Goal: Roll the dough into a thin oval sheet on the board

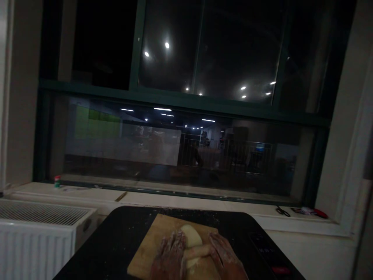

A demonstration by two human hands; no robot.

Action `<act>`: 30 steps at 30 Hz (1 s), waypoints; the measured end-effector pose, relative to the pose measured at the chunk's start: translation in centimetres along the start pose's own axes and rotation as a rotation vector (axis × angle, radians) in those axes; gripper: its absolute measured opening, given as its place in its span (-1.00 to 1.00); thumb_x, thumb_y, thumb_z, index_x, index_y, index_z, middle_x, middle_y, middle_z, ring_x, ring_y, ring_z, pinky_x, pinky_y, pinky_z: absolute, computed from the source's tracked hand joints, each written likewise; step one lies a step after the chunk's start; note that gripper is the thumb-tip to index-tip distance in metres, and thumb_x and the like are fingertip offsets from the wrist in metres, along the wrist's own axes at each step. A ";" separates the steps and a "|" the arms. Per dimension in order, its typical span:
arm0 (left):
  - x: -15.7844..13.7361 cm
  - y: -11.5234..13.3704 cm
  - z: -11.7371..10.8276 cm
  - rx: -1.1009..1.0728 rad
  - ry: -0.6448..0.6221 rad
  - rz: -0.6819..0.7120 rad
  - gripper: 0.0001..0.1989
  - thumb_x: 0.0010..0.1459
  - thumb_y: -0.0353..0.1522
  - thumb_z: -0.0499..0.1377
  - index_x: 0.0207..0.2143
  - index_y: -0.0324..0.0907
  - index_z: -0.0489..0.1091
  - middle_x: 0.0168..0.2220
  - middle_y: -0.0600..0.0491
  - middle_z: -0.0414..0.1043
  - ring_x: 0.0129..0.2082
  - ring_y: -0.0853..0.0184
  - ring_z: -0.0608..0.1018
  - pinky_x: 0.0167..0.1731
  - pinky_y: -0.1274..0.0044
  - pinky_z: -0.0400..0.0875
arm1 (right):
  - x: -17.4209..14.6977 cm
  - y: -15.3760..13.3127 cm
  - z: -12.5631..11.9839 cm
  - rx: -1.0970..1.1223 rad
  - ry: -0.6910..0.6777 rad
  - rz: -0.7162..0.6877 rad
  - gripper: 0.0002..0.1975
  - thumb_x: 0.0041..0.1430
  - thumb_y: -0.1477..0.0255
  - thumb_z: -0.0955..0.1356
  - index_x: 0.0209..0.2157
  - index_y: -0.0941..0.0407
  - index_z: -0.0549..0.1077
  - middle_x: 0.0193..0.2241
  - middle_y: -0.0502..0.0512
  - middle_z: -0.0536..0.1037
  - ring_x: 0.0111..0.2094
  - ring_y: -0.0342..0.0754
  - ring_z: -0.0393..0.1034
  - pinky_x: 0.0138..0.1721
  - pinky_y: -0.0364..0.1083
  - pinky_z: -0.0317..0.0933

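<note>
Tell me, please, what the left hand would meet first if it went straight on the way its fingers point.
Probably the pale dough, by the inner fingertips of the left hand; its outer fingers face bare wooden board. Blur leaves contact unclear.

1. We see the left hand (169,256) bare, with a dry, whitish powder (174,242) clinging to it.
2. On that hand, we find the coating heaviest along the fingers (178,238), where it lies in pale, uneven streaks running lengthwise; towards the wrist, we see it thin to a faint dusting.
3. We see the right hand (226,254) bare and powdered as well, patchy and mottled over its back.
4. At its fingers (215,240), we notice the white gathering in broken smears, with darker lines between one finger and the next.
5. Finer details, such as the nails, we cannot make out in the dim, slightly blurred light.
</note>
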State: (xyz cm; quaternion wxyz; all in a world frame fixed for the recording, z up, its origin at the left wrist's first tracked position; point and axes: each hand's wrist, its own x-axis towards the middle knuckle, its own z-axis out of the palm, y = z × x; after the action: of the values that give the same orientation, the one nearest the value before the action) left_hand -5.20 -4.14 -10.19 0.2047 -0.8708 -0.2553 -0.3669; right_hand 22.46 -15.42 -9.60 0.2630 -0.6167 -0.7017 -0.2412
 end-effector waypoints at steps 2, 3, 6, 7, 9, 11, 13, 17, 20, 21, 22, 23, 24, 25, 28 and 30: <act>-0.4 -0.1 -1.2 0.065 0.071 0.125 -0.46 0.26 -0.39 0.13 0.29 -0.02 0.44 0.24 0.08 0.50 0.16 0.22 0.61 0.11 0.46 0.57 | -1.1 -0.5 -0.7 0.005 -0.029 0.024 -0.57 0.52 0.20 0.19 0.25 -0.05 0.50 0.15 0.05 0.62 0.17 0.03 0.52 0.15 -0.02 0.48; -0.4 -0.1 -1.8 0.093 0.094 0.181 -0.48 0.30 -0.36 0.13 0.29 -0.03 0.42 0.25 0.09 0.49 0.16 0.25 0.61 0.10 0.50 0.56 | -1.4 -0.7 -0.9 -0.004 -0.051 0.030 -0.57 0.51 0.17 0.20 0.23 -0.08 0.51 0.13 0.05 0.64 0.15 0.05 0.54 0.12 0.00 0.50; -0.4 -0.4 -2.4 0.133 0.188 0.246 -0.56 0.35 -0.27 0.13 0.24 0.00 0.47 0.20 0.16 0.54 0.10 0.34 0.65 0.04 0.61 0.56 | -0.6 -1.7 -0.8 -0.082 -0.116 0.085 -0.60 0.48 0.17 0.21 0.12 -0.12 0.59 0.07 0.08 0.68 0.09 0.14 0.58 0.06 0.07 0.52; -0.3 -0.5 -2.1 0.147 0.221 0.242 -0.58 0.35 -0.26 0.14 0.21 0.00 0.50 0.17 0.16 0.58 0.07 0.35 0.67 0.02 0.62 0.58 | 0.4 -2.2 -0.8 -0.106 -0.139 0.116 -0.60 0.48 0.20 0.20 0.07 -0.09 0.62 0.04 0.10 0.69 0.09 0.14 0.58 0.07 0.07 0.50; 0.0 -1.0 -0.9 0.181 0.258 0.209 -0.61 0.33 -0.28 0.15 0.16 0.00 0.54 0.13 0.14 0.61 0.04 0.33 0.68 -0.02 0.61 0.61 | 3.1 -3.0 -1.2 -0.121 -0.182 0.193 -0.55 0.50 0.31 0.14 -0.03 -0.04 0.66 -0.03 0.12 0.71 0.04 0.08 0.60 0.09 0.00 0.44; 0.4 -1.8 0.5 0.193 0.205 0.166 -0.60 0.31 -0.33 0.16 0.17 0.00 0.54 0.14 0.10 0.61 0.06 0.28 0.67 -0.03 0.57 0.63 | 6.6 -3.5 -1.7 -0.110 -0.213 0.252 -0.49 0.52 0.37 0.08 -0.10 0.01 0.65 -0.09 0.13 0.73 -0.04 0.00 0.62 0.06 -0.07 0.40; 1.1 -2.7 1.6 0.148 0.056 0.098 -0.55 0.28 -0.39 0.16 0.18 0.06 0.52 0.16 0.07 0.59 0.12 0.20 0.64 0.03 0.47 0.63 | 10.1 -3.4 -2.0 -0.105 -0.220 0.277 -0.48 0.53 0.37 0.07 -0.13 0.05 0.65 -0.13 0.15 0.73 -0.09 -0.01 0.63 0.01 -0.08 0.38; 3.9 -4.0 0.8 -0.016 -0.404 -0.122 -0.41 0.19 -0.42 0.16 0.28 0.04 0.43 0.33 -0.09 0.39 0.33 -0.08 0.42 0.20 0.06 0.47 | 14.7 -1.9 -0.1 -0.103 -0.256 0.233 -0.55 0.48 0.40 0.14 -0.18 0.11 0.66 -0.20 0.22 0.73 -0.12 0.07 0.63 -0.06 -0.03 0.40; 6.1 -3.8 -0.6 -0.103 -0.602 -0.207 -0.35 0.18 -0.40 0.15 0.34 0.03 0.35 0.42 -0.12 0.25 0.41 -0.15 0.27 0.25 -0.12 0.33 | 15.3 -0.4 2.6 -0.084 -0.308 0.162 -0.62 0.40 0.48 0.20 -0.17 0.10 0.67 -0.14 0.21 0.73 -0.04 0.09 0.61 0.00 -0.02 0.40; 6.6 -3.6 -0.8 -0.110 -0.616 -0.215 -0.37 0.20 -0.39 0.13 0.33 0.04 0.36 0.42 -0.10 0.24 0.42 -0.15 0.25 0.26 -0.14 0.29 | 15.0 0.0 3.4 -0.074 -0.326 0.136 -0.65 0.36 0.52 0.23 -0.16 0.09 0.67 -0.12 0.18 0.73 -0.01 0.08 0.60 0.03 -0.03 0.39; 6.9 -3.4 -0.8 -0.102 -0.604 -0.226 -0.41 0.24 -0.40 0.11 0.32 0.03 0.38 0.42 -0.10 0.26 0.43 -0.14 0.25 0.27 -0.14 0.27 | 14.6 0.4 4.1 -0.063 -0.341 0.112 -0.65 0.31 0.56 0.25 -0.13 0.08 0.67 -0.09 0.16 0.73 0.02 0.06 0.59 0.07 -0.04 0.38; 7.0 -3.1 -0.5 -0.082 -0.573 -0.242 -0.44 0.28 -0.39 0.07 0.32 0.00 0.39 0.41 -0.11 0.27 0.42 -0.13 0.26 0.29 -0.14 0.25 | 14.0 0.8 4.7 -0.053 -0.354 0.095 -0.63 0.28 0.60 0.25 -0.09 0.08 0.66 -0.05 0.15 0.72 0.05 0.05 0.58 0.11 -0.04 0.37; 7.0 -2.9 0.1 -0.054 -0.530 -0.270 -0.46 0.32 -0.39 0.03 0.32 -0.04 0.39 0.40 -0.14 0.29 0.41 -0.13 0.27 0.30 -0.12 0.25 | 13.3 1.2 5.1 -0.044 -0.363 0.084 -0.59 0.26 0.62 0.24 -0.05 0.08 0.66 -0.01 0.15 0.71 0.08 0.04 0.57 0.15 -0.03 0.35; 6.8 -2.6 0.7 -0.029 -0.485 -0.301 -0.47 0.35 -0.37 0.00 0.33 -0.08 0.39 0.39 -0.17 0.30 0.40 -0.12 0.29 0.32 -0.09 0.26 | 12.5 1.6 5.3 -0.038 -0.367 0.082 -0.56 0.26 0.64 0.23 -0.01 0.09 0.64 0.04 0.15 0.69 0.12 0.04 0.55 0.19 -0.02 0.34; 5.6 -1.8 2.8 -0.051 -0.421 -0.319 -0.45 0.38 -0.28 0.00 0.38 -0.10 0.31 0.38 -0.15 0.30 0.39 -0.09 0.33 0.32 0.02 0.33 | 10.3 2.6 5.2 -0.015 -0.352 0.081 -0.54 0.33 0.59 0.20 0.08 0.07 0.61 0.20 0.16 0.57 0.25 0.08 0.44 0.29 0.07 0.29; 4.7 -1.0 3.8 -0.074 -0.421 -0.319 -0.44 0.38 -0.24 0.01 0.39 -0.05 0.29 0.38 -0.09 0.30 0.37 -0.09 0.35 0.30 0.05 0.39 | 8.8 3.0 4.6 0.016 -0.303 0.070 -0.57 0.38 0.51 0.21 0.12 0.05 0.59 0.25 0.17 0.52 0.29 0.10 0.39 0.31 0.12 0.28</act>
State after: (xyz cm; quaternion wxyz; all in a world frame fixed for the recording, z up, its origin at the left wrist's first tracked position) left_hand -0.93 0.15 -8.98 0.0549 -0.8836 -0.4126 -0.2145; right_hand 24.27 -5.49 -7.08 0.1672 -0.6681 -0.7133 -0.1301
